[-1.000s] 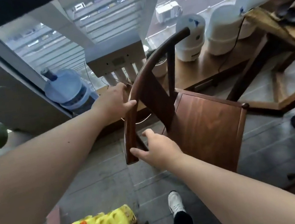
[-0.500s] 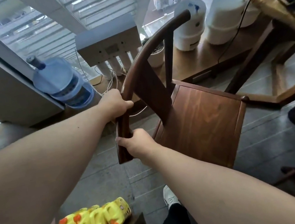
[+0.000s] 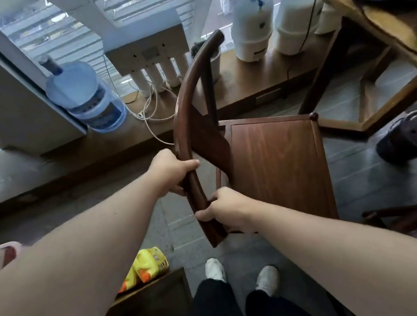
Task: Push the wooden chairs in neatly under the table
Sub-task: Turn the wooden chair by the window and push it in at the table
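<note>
Wooden chair [image 3: 276, 165] stands on the floor, seat facing the table [image 3: 379, 18] at upper right; left hand [image 3: 170, 169] and right hand [image 3: 226, 212] both clench its curved back rail; push level, steering straight; a black fan [image 3: 415, 136] lies near the path; a bottle [image 3: 81, 97] sits well apart.

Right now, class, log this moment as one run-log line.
left hand: gripping curved back rail | right hand: gripping rail end | dark wooden chair: short of wooden table
</note>
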A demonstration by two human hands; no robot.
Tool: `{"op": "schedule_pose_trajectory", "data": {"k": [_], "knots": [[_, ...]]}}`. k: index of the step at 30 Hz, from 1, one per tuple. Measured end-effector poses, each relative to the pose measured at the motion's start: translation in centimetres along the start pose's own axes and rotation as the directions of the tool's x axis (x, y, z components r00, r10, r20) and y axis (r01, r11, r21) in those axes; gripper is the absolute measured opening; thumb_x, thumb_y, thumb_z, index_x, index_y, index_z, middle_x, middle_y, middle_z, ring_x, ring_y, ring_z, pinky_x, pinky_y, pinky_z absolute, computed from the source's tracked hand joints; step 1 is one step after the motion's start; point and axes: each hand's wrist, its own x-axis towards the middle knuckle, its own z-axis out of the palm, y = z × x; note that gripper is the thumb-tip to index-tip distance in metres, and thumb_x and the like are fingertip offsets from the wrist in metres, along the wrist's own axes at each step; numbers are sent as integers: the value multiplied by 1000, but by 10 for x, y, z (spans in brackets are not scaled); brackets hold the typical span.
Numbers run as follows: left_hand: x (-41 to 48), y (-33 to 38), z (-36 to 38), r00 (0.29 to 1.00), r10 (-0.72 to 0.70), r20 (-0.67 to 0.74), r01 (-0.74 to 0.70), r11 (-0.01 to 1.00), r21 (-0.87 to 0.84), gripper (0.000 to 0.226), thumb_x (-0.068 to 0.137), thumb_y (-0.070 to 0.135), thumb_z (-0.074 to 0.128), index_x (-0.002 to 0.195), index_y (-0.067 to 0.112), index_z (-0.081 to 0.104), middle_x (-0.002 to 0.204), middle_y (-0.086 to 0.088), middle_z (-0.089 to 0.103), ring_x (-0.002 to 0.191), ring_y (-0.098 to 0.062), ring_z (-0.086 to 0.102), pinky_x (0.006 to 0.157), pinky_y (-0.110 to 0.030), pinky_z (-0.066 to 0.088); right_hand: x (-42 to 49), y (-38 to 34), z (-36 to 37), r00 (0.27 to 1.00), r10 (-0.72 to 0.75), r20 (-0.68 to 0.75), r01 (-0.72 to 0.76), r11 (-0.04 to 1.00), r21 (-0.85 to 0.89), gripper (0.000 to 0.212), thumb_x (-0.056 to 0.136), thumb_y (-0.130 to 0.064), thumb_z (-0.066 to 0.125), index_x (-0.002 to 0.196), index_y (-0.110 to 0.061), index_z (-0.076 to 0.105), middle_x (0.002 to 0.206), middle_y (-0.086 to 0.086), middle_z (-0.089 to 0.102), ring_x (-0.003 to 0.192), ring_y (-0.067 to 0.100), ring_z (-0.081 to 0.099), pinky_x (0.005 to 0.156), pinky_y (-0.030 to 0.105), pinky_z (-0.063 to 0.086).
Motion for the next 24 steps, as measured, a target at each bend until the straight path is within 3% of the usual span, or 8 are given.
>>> {"op": "schedule_pose_trajectory", "data": {"k": [3,7,11,15,17,20,22,24], "knots": [[-29,-11,22,997,1,81,-2,1000,9,39,72,28,84,89,10,55,73,-15,72,54,-24,71,44,-39,58,-28,33,-13,999,47,27,-44,994,-105,38,82,-23,79,112,-6,63,100,15,74,89,29,72,82,43,59],[-59,-22,45,976,38,213,-47,998,35,38,74,35,83,87,8,60,59,-9,72,57,-28,72,47,-40,60,-56,64,-31,997,62,56,-50,982,-184,26,80,-20,80,101,-7,71,94,14,76,87,26,73,87,46,59],[-70,-31,54,953,33,301,-54,997,61,41,74,41,81,87,8,61,63,-13,73,57,-30,72,48,-40,60,-69,81,-34,994,82,72,-65,976,-206,22,81,-19,79,98,-8,72,96,16,75,87,26,73,84,44,60],[-61,-21,34,885,-72,460,-96,938,332,44,81,50,71,92,9,60,75,-14,74,62,-25,73,54,-36,61,-74,88,-32,993,93,70,-77,976,-203,25,84,-20,77,105,-9,70,102,14,75,90,24,73,87,43,59],[-49,0,16,839,-95,536,-279,771,572,42,84,55,64,90,14,62,76,-6,75,62,-18,72,58,-34,61,-76,86,-33,988,124,89,-97,960,-262,37,85,-30,75,114,-10,66,111,9,72,96,21,71,89,40,58],[-21,45,-7,759,222,612,-648,162,744,42,81,60,61,95,21,66,75,8,66,63,-13,65,54,-28,53,-75,73,-28,985,166,47,-122,864,-488,75,79,-62,68,137,-18,50,130,1,64,111,18,63,95,37,53],[-6,75,-15,537,447,716,-734,-172,657,44,78,61,61,102,25,60,85,10,59,80,-16,62,64,-33,55,-70,64,-19,986,133,-103,-168,797,-580,97,75,-75,60,150,-22,30,141,3,54,123,25,55,98,41,49],[8,93,-19,297,464,834,-809,-342,479,54,73,64,64,111,27,55,100,6,58,101,-20,56,84,-40,52,-62,55,-5,965,47,-259,-208,740,-640,90,73,-77,57,143,-26,31,133,5,54,119,29,56,88,44,48]]}}
